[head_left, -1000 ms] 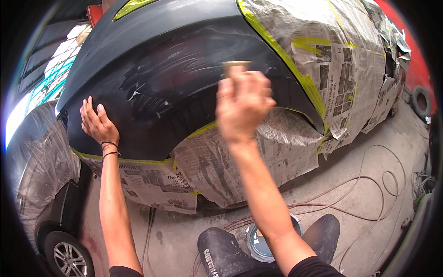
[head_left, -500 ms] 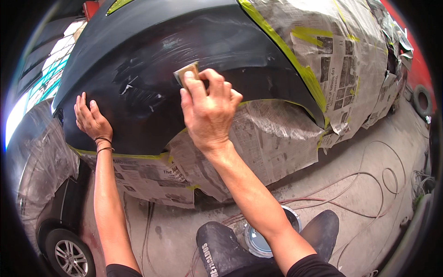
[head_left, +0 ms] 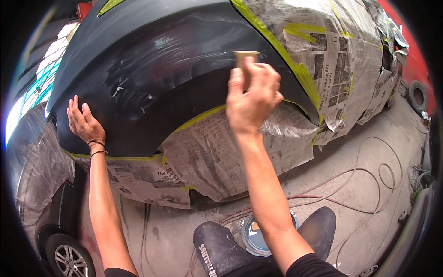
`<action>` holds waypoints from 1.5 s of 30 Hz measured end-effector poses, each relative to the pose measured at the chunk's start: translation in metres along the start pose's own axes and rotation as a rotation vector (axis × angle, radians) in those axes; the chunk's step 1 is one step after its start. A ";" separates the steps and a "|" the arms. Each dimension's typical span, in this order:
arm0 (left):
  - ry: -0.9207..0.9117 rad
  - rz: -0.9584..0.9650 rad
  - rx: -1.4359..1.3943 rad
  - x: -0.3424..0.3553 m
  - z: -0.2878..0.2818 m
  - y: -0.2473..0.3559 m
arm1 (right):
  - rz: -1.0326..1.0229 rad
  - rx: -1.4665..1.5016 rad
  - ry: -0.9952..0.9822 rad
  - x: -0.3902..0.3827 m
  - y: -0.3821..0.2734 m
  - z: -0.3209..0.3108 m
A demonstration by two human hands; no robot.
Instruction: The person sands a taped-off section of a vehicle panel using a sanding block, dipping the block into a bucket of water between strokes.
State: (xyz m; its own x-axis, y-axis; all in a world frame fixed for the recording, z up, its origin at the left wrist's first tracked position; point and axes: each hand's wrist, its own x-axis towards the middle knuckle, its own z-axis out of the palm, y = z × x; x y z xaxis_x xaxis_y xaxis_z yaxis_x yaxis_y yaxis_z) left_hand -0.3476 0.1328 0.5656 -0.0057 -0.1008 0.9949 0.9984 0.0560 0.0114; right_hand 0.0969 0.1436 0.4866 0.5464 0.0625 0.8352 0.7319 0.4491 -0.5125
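Note:
In front of me is a dark, wet-streaked car fender [head_left: 152,60] with pale scuffs and a few small white marks. My right hand [head_left: 254,104] grips a tan sanding block [head_left: 247,56], its thumb to the left and the fingers on top. The block is against the panel above the wheel arch, towards its right end; part of it is hidden by the fingers. My left hand [head_left: 86,122] rests flat on the lower left of the panel, fingers stretched out. Yellow-green masking tape [head_left: 284,55] edges the fender.
Newspaper [head_left: 235,147] covers the wheel opening and the car's side. A bucket of water [head_left: 253,242] stands between my legs. Hoses [head_left: 355,171] loop over the concrete floor on the right. Another car, partly under plastic sheeting [head_left: 41,152], is at the left.
My right hand has slid the sanding block rightwards and slightly up along the fender. My left hand stays on the panel, while the whole view has shifted a little.

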 end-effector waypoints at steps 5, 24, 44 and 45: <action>-0.024 -0.004 -0.047 -0.007 0.006 -0.012 | -0.114 0.093 -0.134 -0.018 -0.006 -0.002; -0.003 -0.006 -0.050 -0.003 0.010 -0.002 | -0.097 0.034 -0.068 -0.007 -0.027 0.004; -0.011 -0.047 -0.001 -0.001 -0.007 0.003 | -0.333 0.106 -0.156 0.016 -0.064 0.030; -0.006 -0.044 -0.002 -0.001 -0.006 0.005 | -0.271 0.108 -0.113 0.020 -0.064 0.033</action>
State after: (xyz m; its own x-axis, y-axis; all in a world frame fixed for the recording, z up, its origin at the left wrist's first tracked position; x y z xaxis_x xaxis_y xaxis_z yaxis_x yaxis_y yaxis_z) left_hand -0.3425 0.1269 0.5638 -0.0495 -0.0971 0.9940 0.9973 0.0493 0.0545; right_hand 0.0475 0.1450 0.5430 0.2839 0.0236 0.9586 0.7938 0.5550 -0.2487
